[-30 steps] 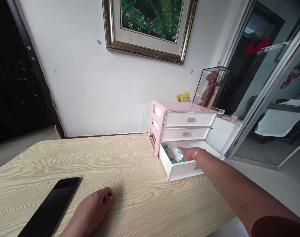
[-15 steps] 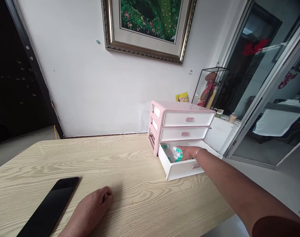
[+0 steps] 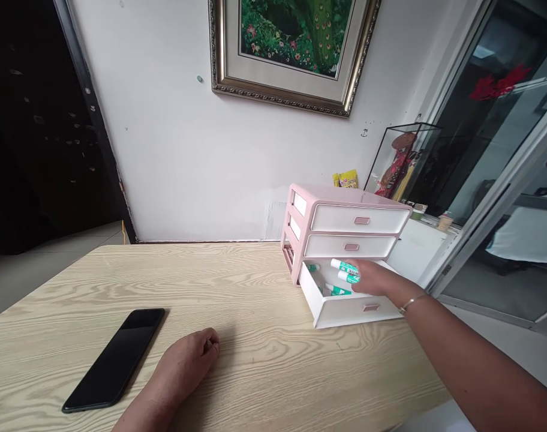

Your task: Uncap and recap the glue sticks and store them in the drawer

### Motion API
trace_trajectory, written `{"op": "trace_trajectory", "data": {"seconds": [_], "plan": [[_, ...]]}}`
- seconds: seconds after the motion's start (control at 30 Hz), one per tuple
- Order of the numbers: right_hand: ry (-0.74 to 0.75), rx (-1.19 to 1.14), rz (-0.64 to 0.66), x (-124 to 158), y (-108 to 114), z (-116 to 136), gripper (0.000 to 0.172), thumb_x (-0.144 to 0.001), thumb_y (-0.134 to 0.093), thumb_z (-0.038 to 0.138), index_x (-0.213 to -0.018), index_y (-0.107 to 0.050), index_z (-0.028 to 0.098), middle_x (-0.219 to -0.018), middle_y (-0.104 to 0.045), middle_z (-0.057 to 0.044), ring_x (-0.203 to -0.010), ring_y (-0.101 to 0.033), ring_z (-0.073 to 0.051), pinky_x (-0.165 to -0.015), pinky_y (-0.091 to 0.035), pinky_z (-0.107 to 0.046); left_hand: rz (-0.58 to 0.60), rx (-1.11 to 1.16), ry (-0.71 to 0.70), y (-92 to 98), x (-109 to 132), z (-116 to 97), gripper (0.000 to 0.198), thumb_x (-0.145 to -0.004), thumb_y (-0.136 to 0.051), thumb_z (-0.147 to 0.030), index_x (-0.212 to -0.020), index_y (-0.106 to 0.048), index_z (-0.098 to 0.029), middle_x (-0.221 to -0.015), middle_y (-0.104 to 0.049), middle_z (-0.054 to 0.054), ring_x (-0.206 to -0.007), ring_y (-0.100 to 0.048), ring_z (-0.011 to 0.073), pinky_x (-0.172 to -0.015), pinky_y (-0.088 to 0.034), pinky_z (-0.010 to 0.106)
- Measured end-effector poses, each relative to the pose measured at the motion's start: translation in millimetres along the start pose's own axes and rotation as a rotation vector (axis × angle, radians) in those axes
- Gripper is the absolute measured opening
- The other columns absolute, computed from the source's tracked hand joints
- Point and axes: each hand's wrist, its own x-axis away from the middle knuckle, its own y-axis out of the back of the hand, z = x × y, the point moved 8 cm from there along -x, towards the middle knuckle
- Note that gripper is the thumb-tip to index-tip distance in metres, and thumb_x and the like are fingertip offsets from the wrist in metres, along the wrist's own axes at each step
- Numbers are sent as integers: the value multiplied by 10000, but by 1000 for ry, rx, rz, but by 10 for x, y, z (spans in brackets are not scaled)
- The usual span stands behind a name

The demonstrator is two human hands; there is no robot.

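Observation:
My right hand [image 3: 370, 277] is over the pulled-out bottom drawer [image 3: 345, 312] of a pink-and-white drawer unit [image 3: 358, 195]. Its fingers are closed around two white-and-green glue sticks [image 3: 345, 266], whose white ends point left. Below them, another glue stick [image 3: 337, 290] lies in the drawer, and one more [image 3: 313, 267] rests near its back left corner. On the table my left hand [image 3: 197, 351] lies curled into a loose fist, with nothing visible in it.
A black phone [image 3: 116, 360] lies on the wooden table [image 3: 255, 360] left of my left hand. Behind the drawer unit are a yellow packet [image 3: 346, 179] and a glass display case [image 3: 402, 159]. A framed picture [image 3: 282, 99] hangs on the wall.
My right hand has risen from inside the drawer with two glue sticks in its fingers. My left hand remains curled on the table. The camera view has shifted a little left.

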Motion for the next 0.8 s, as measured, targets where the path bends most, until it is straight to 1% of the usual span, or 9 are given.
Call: {"op": "trace_trajectory", "data": {"seconds": [0.17,0.23,0.3,0.37,0.47,0.57,0.63,0.73,0.8], "plan": [[141,-161,-41,540,273,463,706,-656,-682,200,-1351,-560,229,-970,-701,-62,-808,-627,-232,-669,-480,-283,-1,3,-1,7,26,-23,200,-890,-461,-271,-841,-652,-237,-750,-697,16,-711,-615,185,-602,-285,268],[134,-207,0,784,272,756,702,-664,-680,221,-1354,-559,253,-970,-703,-57,-761,-623,-224,-619,-477,-284,-17,19,8,7,23,-8,222,-908,-447,-300,-868,-656,-236,-745,-686,18,-708,-609,184,-611,-310,268],[231,-191,51,1010,176,1153,667,-633,-696,184,-1291,-611,250,-955,-711,-52,-764,-622,-217,-621,-466,-272,-40,60,4,11,14,8,254,-930,-423,-330,-934,-655,-225,-750,-673,21,-700,-605,179,-632,-352,270],[403,-125,112,1211,-32,1575,563,-620,-691,150,-1174,-670,254,-933,-712,-38,-756,-624,-206,-615,-443,-261,-67,123,-22,18,5,17,300,-947,-410,-384,-1024,-643,-211,-792,-669,28,-721,-613,179,-676,-402,276],[687,6,232,1445,-501,2110,363,-640,-705,153,-988,-686,253,-870,-700,-7,-761,-631,-194,-606,-410,-244,-96,240,-84,21,6,19,436,-944,-425,-536,-1151,-614,-202,-902,-672,44,-804,-629,199,-755,-460,302],[899,122,373,1540,-1024,2474,238,-714,-698,190,-941,-652,244,-839,-689,8,-746,-634,-181,-561,-363,-232,-89,345,-133,11,28,7,536,-927,-430,-627,-1220,-594,-209,-982,-671,49,-860,-634,211,-785,-488,317],[956,148,420,1482,-1318,2637,213,-735,-701,229,-940,-643,246,-790,-674,25,-702,-626,-167,-540,-348,-227,-69,391,-154,10,50,-13,552,-933,-422,-638,-1243,-588,-213,-1009,-672,50,-896,-641,217,-805,-498,322],[1035,80,358,1306,-1598,2837,284,-759,-705,258,-1035,-641,247,-827,-685,31,-711,-628,-153,-579,-386,-222,-35,420,-163,23,80,-50,563,-934,-430,-643,-1265,-579,-212,-1013,-672,56,-936,-646,226,-834,-505,327],[1128,3,284,1226,-1690,2922,349,-755,-741,305,-1077,-637,221,-969,-704,-2,-819,-641,-167,-664,-431,-227,-13,413,-180,34,95,-88,566,-925,-462,-642,-1280,-573,-215,-1043,-669,59,-945,-643,222,-840,-505,321]]}}
